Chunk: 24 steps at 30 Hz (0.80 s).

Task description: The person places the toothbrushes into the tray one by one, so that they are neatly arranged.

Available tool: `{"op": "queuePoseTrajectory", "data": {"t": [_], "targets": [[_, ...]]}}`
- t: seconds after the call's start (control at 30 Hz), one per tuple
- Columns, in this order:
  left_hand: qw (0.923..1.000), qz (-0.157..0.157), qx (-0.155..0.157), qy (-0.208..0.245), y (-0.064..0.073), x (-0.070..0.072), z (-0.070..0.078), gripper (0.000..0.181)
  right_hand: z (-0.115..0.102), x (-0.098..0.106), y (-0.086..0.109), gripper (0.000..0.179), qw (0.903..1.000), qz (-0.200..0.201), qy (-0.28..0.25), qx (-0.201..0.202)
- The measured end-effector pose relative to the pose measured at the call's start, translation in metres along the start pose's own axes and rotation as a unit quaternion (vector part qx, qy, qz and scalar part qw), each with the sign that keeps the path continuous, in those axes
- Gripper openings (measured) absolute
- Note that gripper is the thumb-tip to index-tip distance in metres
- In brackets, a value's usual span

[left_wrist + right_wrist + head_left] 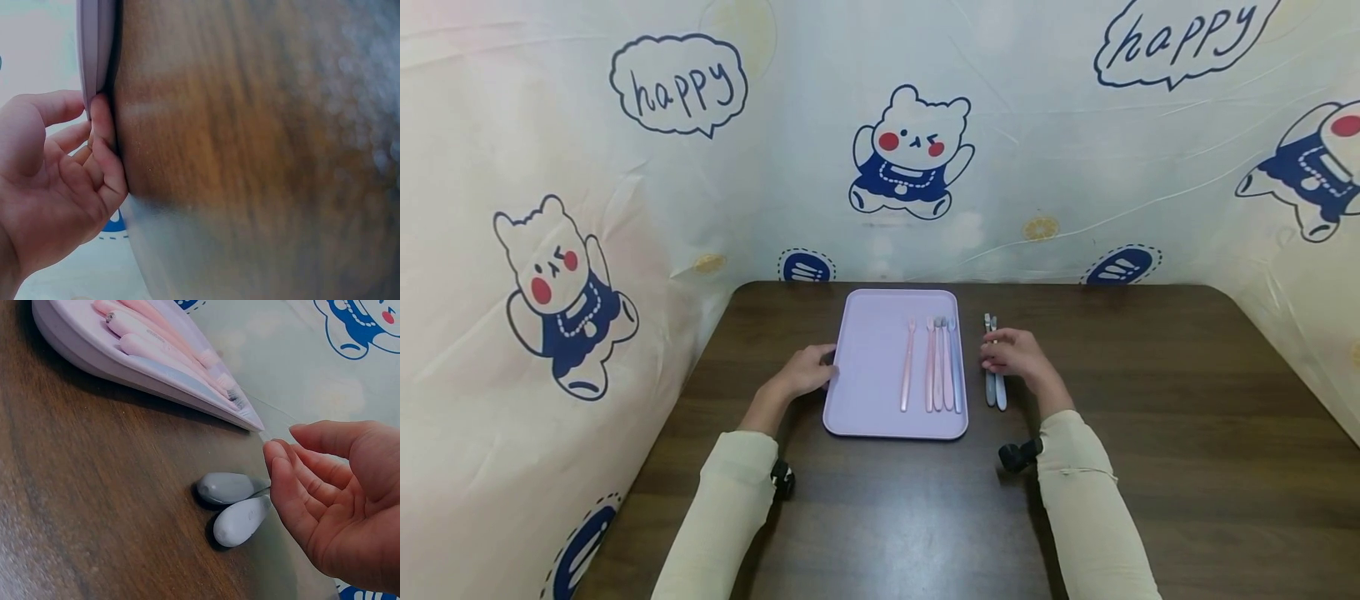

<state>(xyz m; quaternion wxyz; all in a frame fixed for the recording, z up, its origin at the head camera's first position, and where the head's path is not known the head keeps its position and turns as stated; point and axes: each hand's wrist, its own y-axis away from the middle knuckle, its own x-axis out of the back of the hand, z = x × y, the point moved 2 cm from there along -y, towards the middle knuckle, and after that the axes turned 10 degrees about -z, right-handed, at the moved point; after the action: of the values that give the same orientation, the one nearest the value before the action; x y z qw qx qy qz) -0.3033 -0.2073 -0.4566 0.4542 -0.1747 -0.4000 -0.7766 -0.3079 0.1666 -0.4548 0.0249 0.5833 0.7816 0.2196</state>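
Observation:
A lilac tray (865, 367) lies on the table, and my left hand (805, 371) pinches its left rim, thumb above and curled fingers below in the left wrist view. Several toothbrushes lie lengthwise on the tray's right half: a pink toothbrush (907, 375) apart from the others, then a row of pink ones and a blue toothbrush (956, 375) nearest the right rim. Right of the tray, a grey toothbrush (990, 392) and a pale toothbrush (1001, 395) lie side by side. My right hand (1017, 353) hovers over them, fingers loosely bent, thumb apart from the fingertips, nothing between them.
The brown wooden table (895, 517) runs toward me and out to both sides. A printed cloth (790, 167) with bears and lettering hangs behind it and along the sides. Small black cameras sit at both wrists, the right camera (1019, 457) close over the tabletop.

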Motion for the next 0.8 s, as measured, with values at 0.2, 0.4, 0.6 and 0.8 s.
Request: {"op": "queuePoseTrajectory", "data": {"t": [0.2,0.4,0.6,0.8], "targets": [[1.0000,0.000,-0.003,0.006,0.001,0.000,0.002,0.060,0.001,0.003,0.002,0.046,0.9999,0.008,-0.006,-0.003],[1.0000,0.000,-0.006,0.007,0.000,0.000,0.000,0.060,0.006,0.007,0.004,0.045,0.9999,0.012,-0.003,-0.004],[1.0000,0.000,-0.003,0.003,-0.001,-0.001,0.000,0.060,0.011,0.014,0.005,0.044,0.9999,0.015,-0.006,-0.007],[1.0000,0.000,-0.001,0.004,-0.001,-0.001,0.000,0.060,0.016,0.016,0.006,0.043,0.9991,0.030,-0.027,-0.010]]}}
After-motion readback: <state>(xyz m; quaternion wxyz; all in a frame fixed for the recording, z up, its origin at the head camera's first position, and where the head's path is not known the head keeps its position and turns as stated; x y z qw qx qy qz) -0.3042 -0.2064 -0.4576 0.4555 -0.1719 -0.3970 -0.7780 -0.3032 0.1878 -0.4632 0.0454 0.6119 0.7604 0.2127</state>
